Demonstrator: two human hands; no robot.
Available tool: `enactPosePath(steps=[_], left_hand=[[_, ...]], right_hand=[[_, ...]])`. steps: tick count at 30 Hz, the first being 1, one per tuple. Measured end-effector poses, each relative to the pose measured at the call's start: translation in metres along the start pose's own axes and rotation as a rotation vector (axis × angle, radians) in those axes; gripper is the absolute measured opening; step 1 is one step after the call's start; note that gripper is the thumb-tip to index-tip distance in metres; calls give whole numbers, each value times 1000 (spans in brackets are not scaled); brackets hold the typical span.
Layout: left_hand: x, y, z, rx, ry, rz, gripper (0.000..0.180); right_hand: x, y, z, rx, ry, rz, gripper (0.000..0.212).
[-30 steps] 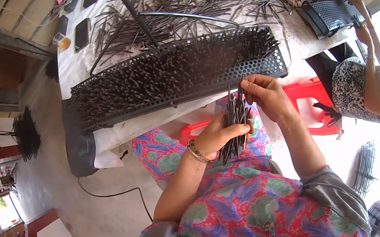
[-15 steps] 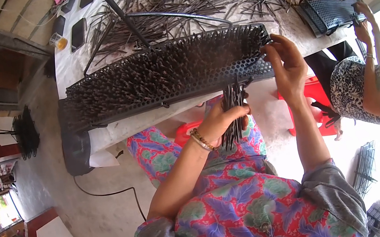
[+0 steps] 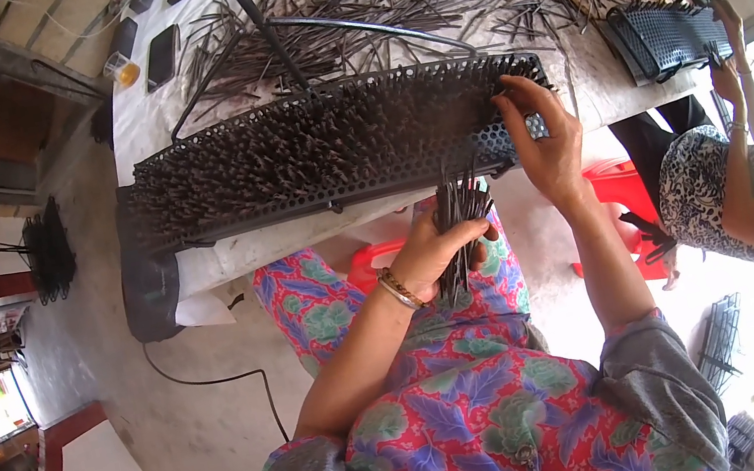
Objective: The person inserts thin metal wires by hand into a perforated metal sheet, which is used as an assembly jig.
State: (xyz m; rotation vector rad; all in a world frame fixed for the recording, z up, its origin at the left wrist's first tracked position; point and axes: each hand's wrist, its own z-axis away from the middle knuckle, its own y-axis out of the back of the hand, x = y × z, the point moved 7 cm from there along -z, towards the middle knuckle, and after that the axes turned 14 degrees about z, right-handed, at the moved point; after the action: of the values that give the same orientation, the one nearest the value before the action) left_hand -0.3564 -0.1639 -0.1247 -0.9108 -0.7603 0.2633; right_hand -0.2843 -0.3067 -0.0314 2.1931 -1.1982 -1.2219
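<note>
My left hand (image 3: 435,250) is closed around a bundle of thin dark strips (image 3: 460,203) in front of the table, its ends sticking out above and below the fist. A long black perforated rack (image 3: 359,188) lies along the table's near edge. Densely packed upright strips (image 3: 302,153) fill most of its holes. Over the rack's right end is my right hand (image 3: 551,144), thumb and forefinger curled close together. What these fingertips hold, if anything, is too small to make out. Bare holes show beside that hand.
Loose dark strips (image 3: 396,0) heap across the table behind the rack, near a metal frame bar (image 3: 370,25). A phone (image 3: 162,57) and a glass (image 3: 126,72) stand at left. On the right, another person's hands (image 3: 726,68) work at a second rack (image 3: 665,38). Red stools (image 3: 616,188) stand below.
My right hand has moved slightly left and inward over the rack's right end. My left hand still grips the bundle, now a little lower and tilted less toward the rack.
</note>
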Motion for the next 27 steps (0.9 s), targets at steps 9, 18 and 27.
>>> enactPosePath(steps=[9, 18, 27], left_hand=[[4, 5, 3, -31, -74, -117, 14], [8, -2, 7, -119, -110, -123, 25], [3, -2, -7, -145, -50, -169, 26]], right_hand=[[-28, -9, 4, 0, 325, 246, 23], [-11, -15, 32, -542, -316, -215, 21], [29, 14, 13, -338, -564, -426, 20]])
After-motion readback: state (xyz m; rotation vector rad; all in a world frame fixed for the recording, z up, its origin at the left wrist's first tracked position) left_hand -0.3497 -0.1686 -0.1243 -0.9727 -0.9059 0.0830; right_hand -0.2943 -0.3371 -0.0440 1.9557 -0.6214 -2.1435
